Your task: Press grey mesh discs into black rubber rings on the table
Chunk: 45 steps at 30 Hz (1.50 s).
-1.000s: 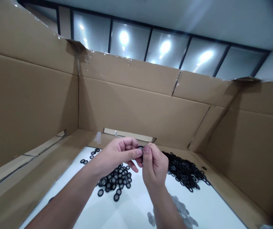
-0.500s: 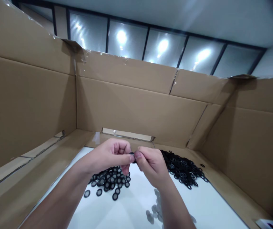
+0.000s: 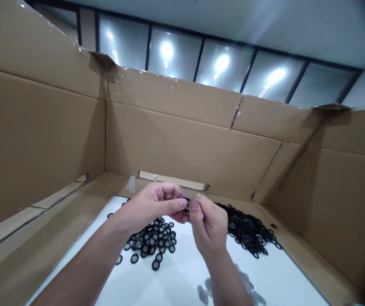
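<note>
My left hand and my right hand meet above the white board, both closed in a pinch. Between their thumbs and fingers is a small black ring, mostly covered by the fingertips. Whether a disc sits inside it, I cannot tell. Below my left hand lies a pile of black rings with grey centres. Beyond my right hand is a heap of open black rings. Loose grey discs lie around my right forearm, which hides part of them.
Tall cardboard walls enclose the work area at the back and both sides. A white board covers much of the floor. One stray black ring rests on the cardboard at the right. A cut slot shows low in the back.
Both hands have shifted slightly right with the ring still between them. My right hand has turned more upright. The whole view has also moved a little.
</note>
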Motion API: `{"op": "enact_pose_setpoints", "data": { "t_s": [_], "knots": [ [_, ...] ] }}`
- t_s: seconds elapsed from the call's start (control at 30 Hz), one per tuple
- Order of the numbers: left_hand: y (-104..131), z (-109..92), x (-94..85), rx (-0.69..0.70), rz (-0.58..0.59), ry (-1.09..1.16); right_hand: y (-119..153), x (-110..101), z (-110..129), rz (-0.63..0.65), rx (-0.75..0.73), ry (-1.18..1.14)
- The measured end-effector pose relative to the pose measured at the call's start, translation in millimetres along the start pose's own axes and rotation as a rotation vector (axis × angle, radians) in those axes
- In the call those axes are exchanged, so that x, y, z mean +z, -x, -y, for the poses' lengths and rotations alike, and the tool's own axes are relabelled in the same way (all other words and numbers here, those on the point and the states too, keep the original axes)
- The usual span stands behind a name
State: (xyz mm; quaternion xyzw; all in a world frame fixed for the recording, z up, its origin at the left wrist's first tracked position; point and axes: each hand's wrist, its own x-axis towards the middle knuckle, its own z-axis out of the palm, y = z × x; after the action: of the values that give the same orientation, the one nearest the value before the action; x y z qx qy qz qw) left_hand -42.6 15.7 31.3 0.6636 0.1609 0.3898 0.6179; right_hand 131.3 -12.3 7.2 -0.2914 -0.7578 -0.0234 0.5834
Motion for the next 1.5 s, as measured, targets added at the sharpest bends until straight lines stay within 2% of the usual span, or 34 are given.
{"op": "enact_pose_setpoints", "data": {
  "t_s": [0.07, 0.13, 0.33, 0.47, 0.6, 0.8, 0.87, 1.07, 1.27, 1.37, 1.5],
  "knots": [
    [-3, 3, 3.4, 0.042, -0.003, 0.038, 1, 1, 2, -0.012, 0.024, -0.016],
    [-3, 2, 4.7, 0.033, -0.007, 0.036, 0, -2, 2, 0.039, 0.043, -0.040],
    [6, -10, 4.1, -0.112, -0.006, -0.162, -5, -14, -2, 0.213, 0.026, -0.046],
    [12, -15, 4.1, -0.202, 0.057, -0.271, -6, -19, -3, 0.326, -0.013, -0.098],
    [12, -16, 1.8, -0.240, 0.099, -0.336, -7, -20, -4, 0.308, -0.082, -0.090],
    [13, -15, -4.2, -0.217, 0.038, -0.415, -6, -13, -6, 0.275, -0.112, 0.050],
    [12, -14, -2.8, -0.172, 0.030, -0.361, -5, -10, -5, 0.257, -0.089, 0.065],
    [4, -7, 6.0, -0.038, 0.005, -0.076, -2, -7, 2, 0.080, 0.062, -0.014],
    [5, -10, 5.9, -0.072, -0.015, -0.119, -5, -16, 2, 0.155, 0.133, 0.014],
    [5, -10, 7.8, -0.109, -0.044, -0.145, -6, -17, 1, 0.216, 0.093, 0.027],
    [5, -9, 8.7, -0.148, -0.048, -0.198, -8, -16, 2, 0.229, 0.018, 0.028]
  ]
}}
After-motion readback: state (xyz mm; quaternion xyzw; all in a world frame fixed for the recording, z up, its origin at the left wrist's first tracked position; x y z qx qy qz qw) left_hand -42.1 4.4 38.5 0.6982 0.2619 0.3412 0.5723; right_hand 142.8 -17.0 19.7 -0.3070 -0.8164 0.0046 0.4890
